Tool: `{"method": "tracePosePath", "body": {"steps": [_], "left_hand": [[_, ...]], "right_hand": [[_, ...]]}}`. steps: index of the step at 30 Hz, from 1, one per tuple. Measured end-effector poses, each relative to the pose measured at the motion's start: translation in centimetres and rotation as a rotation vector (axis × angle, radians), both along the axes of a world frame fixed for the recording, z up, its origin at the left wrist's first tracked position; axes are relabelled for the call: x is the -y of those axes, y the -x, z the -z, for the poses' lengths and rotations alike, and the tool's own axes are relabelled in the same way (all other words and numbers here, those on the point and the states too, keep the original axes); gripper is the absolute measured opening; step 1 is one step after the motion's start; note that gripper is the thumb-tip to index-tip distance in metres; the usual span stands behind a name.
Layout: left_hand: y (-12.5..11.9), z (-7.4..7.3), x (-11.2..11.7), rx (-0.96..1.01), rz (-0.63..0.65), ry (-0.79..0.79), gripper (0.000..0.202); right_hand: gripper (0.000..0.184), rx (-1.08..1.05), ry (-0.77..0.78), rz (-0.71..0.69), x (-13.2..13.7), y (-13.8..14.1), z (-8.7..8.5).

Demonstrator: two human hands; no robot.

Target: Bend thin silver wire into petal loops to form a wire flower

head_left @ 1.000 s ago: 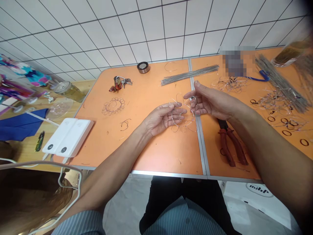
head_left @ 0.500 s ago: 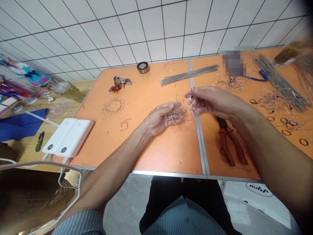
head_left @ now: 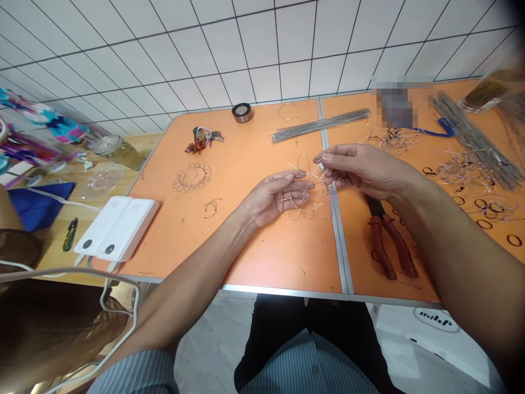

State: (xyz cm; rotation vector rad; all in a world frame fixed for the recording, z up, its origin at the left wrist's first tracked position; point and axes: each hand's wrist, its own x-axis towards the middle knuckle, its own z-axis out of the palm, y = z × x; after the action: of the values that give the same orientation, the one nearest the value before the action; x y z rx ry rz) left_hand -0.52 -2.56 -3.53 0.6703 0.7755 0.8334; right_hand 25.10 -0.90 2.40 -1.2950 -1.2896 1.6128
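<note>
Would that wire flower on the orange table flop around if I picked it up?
Probably not much. The wire flower looks springy rather than floppy, since its thin loops hold their shape lying there. It should feel light, being mostly gaps. Its loops might snag on things, so lift gently.

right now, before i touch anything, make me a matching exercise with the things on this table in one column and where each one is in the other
Things:
1. wire flower frame
2. red-handled pliers
3. bundle of straight wire rods
4. flat wire flower

Places:
A. flat on the left orange tabletop, left of the hands
B. across both tabletops, beyond the hands
C. held between the left hand and right hand
D. on the right orange tabletop, below the right hand

Pairs: 1-C, 2-D, 3-B, 4-A
</note>
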Motion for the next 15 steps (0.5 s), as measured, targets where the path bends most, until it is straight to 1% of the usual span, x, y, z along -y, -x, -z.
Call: {"method": "tracePosePath", "body": {"steps": [8, 12, 15], "left_hand": [[0.03, -0.02, -0.06, -0.006, 0.002, -0.002, 0.018], [-0.01, -0.05, -0.04, -0.012, -0.002, 0.007, 0.020], [-0.14, -0.22, 0.05, -0.011, -0.016, 0.016, 0.021]], "right_hand": [[0.011, 0.009, 0.027, 0.035, -0.03, 0.20, -0.18], [0.011, 0.015, 0.026, 0.064, -0.05, 0.38, -0.10], [0.016, 0.015, 0.025, 0.076, -0.12, 0.36, 0.02]]}}
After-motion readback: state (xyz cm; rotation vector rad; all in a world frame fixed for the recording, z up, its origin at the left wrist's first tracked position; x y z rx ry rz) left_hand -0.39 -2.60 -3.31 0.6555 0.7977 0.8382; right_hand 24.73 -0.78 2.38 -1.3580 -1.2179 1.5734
